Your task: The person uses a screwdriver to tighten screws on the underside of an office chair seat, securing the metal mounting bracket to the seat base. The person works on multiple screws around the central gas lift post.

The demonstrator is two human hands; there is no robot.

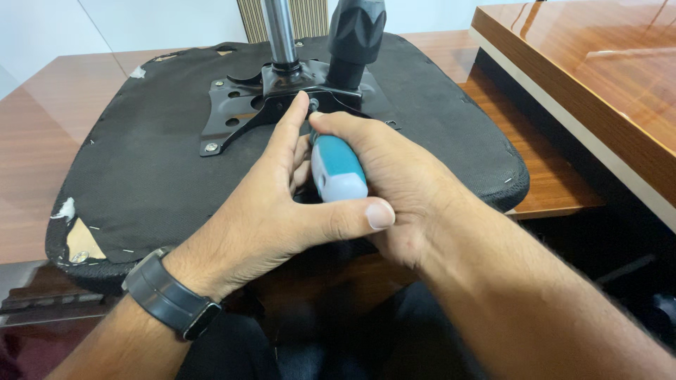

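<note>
An upturned office chair seat (155, 162), black fabric underside up, lies on a wooden desk. A black metal mounting plate (243, 105) is fixed at its middle, with a chrome gas cylinder (280, 32) and a black lever handle (355, 35) rising from it. My right hand (401, 176) grips a teal and white screwdriver (336, 169), its tip at a screw on the plate's near edge. My left hand (271, 204) wraps beside it, forefinger stretched toward the tip and thumb laid across the handle end. A dark watch sits on my left wrist.
The brown wooden desk (42, 141) carries the seat. A raised glossy wooden desk top (598, 63) stands at the right. A white wall and a ribbed panel (250, 17) lie behind. The seat fabric is torn at its left corner (81, 239).
</note>
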